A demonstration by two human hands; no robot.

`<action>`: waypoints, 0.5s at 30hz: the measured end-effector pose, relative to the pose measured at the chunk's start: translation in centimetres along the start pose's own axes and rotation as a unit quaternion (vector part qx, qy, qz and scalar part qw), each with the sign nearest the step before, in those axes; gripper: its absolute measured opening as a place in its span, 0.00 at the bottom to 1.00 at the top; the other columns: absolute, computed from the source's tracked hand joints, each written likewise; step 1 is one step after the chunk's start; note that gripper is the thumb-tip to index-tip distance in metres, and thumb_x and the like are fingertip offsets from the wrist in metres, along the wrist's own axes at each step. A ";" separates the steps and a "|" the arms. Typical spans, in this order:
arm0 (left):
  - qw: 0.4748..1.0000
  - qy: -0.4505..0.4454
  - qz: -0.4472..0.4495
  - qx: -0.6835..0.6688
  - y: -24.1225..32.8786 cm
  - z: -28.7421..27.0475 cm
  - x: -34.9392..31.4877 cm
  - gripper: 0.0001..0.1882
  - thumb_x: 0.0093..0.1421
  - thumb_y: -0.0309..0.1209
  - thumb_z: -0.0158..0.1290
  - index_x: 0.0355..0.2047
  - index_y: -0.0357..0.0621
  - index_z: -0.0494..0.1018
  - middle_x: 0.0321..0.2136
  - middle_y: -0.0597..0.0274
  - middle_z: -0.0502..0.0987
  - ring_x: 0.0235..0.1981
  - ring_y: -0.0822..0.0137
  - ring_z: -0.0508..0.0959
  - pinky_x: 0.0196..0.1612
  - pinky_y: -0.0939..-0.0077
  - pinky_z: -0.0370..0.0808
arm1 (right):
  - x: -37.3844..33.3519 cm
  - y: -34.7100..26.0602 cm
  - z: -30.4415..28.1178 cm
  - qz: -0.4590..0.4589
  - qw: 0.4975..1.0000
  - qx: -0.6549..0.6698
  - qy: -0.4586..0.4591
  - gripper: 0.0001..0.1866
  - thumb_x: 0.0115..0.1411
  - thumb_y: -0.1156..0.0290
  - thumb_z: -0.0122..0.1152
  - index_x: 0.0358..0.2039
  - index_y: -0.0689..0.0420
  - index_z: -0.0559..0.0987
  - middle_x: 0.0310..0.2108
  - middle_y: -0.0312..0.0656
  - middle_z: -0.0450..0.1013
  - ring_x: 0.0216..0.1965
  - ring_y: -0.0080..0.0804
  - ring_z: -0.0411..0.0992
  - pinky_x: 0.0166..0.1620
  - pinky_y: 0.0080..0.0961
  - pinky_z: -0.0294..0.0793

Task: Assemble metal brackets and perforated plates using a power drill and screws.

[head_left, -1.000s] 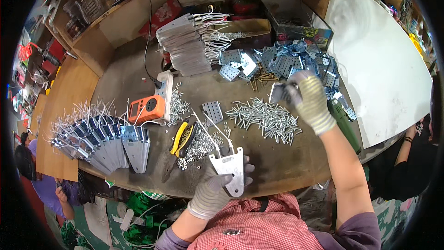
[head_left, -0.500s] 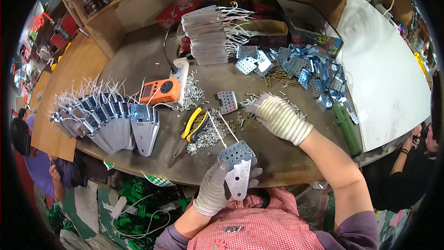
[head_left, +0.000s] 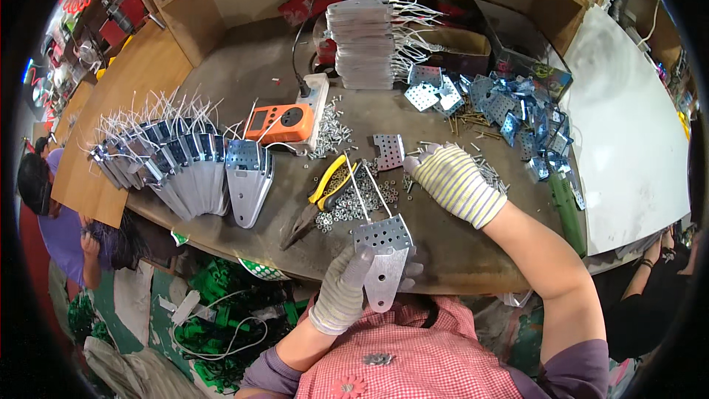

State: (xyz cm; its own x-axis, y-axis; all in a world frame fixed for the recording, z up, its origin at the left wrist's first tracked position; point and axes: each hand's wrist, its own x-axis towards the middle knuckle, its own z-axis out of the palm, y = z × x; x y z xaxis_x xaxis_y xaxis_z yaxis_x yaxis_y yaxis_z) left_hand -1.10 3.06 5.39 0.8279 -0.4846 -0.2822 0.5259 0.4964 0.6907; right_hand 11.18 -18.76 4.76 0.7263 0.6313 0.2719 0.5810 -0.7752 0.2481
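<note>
My left hand (head_left: 343,290), in a striped glove, grips a flat tapered metal plate (head_left: 385,277) near the table's front edge. A bluish perforated bracket (head_left: 382,234) lies across its wide end, and two white wires stick out beyond it. My right hand (head_left: 458,183), gloved likewise, is over a scatter of small screws (head_left: 492,173). Its fingers are bent together at the screws' left edge; whatever may be between the fingertips is hidden. Just left of them lies a loose perforated bracket (head_left: 388,151). Small nuts (head_left: 346,208) are heaped between the hands, beside yellow-and-black pliers (head_left: 326,191).
Wired metal plates stand in a fanned row (head_left: 177,166) at left. Behind the pliers are an orange meter (head_left: 279,124), a white power strip (head_left: 315,107) and more screws (head_left: 332,133). A plate stack (head_left: 365,44), loose bluish brackets (head_left: 521,114) and a green tool (head_left: 566,210) lie farther back and right.
The whole view has shifted, so the table appears farther right and slightly higher. My left hand keeps the metal plate; my right hand stays at the screws, its fingers drawn in slightly.
</note>
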 end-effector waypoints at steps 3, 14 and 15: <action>0.999 0.021 0.012 0.027 0.1 0.2 0.2 0.38 0.59 0.56 0.51 0.55 0.33 0.64 0.46 0.43 0.74 0.42 0.49 0.80 0.41 0.62 0.81 | 0.5 0.6 0.2 -0.015 0.999 0.030 -0.025 0.06 0.54 0.71 0.52 0.31 0.55 0.76 0.24 0.44 0.73 0.30 0.42 0.74 0.32 0.37 0.72; 0.925 0.102 0.141 0.339 -0.7 -3.2 0.8 0.29 0.63 0.49 0.50 0.49 0.31 0.68 0.42 0.48 0.77 0.38 0.59 0.80 0.40 0.74 0.80 | 0.6 0.9 0.1 0.017 0.998 0.042 -0.036 0.10 0.59 0.72 0.48 0.39 0.57 0.75 0.25 0.46 0.75 0.30 0.44 0.75 0.32 0.38 0.74; 0.749 0.141 0.257 0.594 -0.7 -5.1 0.8 0.26 0.65 0.46 0.48 0.49 0.32 0.69 0.42 0.51 0.78 0.39 0.65 0.79 0.43 0.78 0.78 | 0.8 0.9 -0.1 0.016 0.998 0.026 -0.053 0.11 0.58 0.73 0.48 0.41 0.57 0.74 0.26 0.45 0.74 0.30 0.43 0.75 0.34 0.37 0.74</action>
State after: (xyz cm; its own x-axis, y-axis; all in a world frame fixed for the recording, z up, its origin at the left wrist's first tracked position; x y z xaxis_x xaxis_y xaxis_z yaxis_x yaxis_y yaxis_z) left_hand 0.24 5.98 1.31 0.9578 -0.1948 0.2113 -0.2828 -0.5076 0.8139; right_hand 12.26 -18.97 5.29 0.7777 0.6026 0.1790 0.5732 -0.7967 0.1914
